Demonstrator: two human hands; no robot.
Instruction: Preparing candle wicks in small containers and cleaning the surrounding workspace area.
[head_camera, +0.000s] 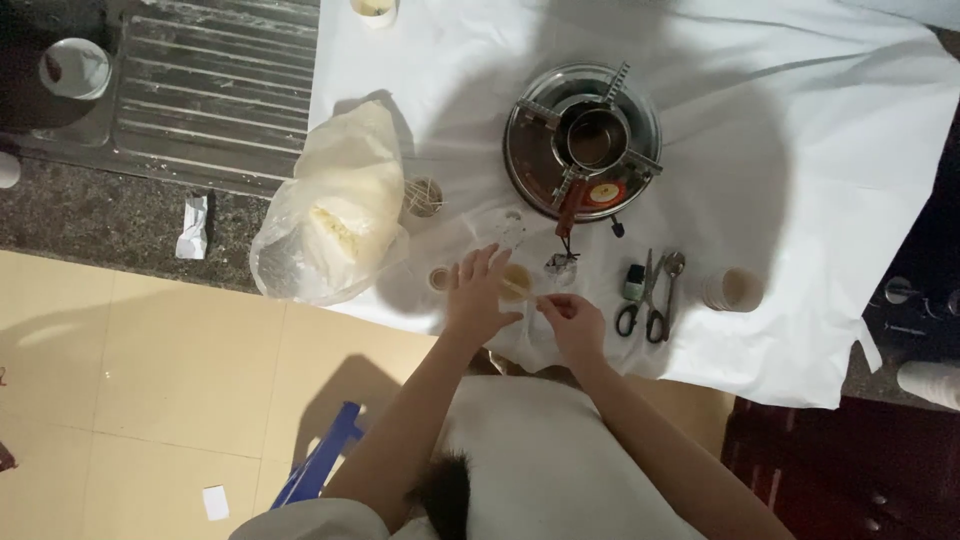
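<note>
1. The left hand (478, 297) has its fingers spread over a small clear cup (515, 283) of yellowish stuff, steadying it on the white cloth (800, 200) near the front edge.
2. The right hand (572, 322) sits at the cup's 4 o'clock, fingertips pinched on what looks like a thin pale stick that reaches toward the cup; the stick is too small to make out surely.
3. To do this well, I judge the left hand should keep the cup flat and not tip it, while the right keeps the stick light and centred so nothing spills on the cloth.
4. At the cup's 1 o'clock stands a round metal burner (583, 140) with a small pot on it; keep sleeves away from it.
5. At 9 o'clock lies a plastic bag (330, 215) of pale material; at 3 o'clock, scissors (645, 300) and a stack of small cups (732, 289).
</note>
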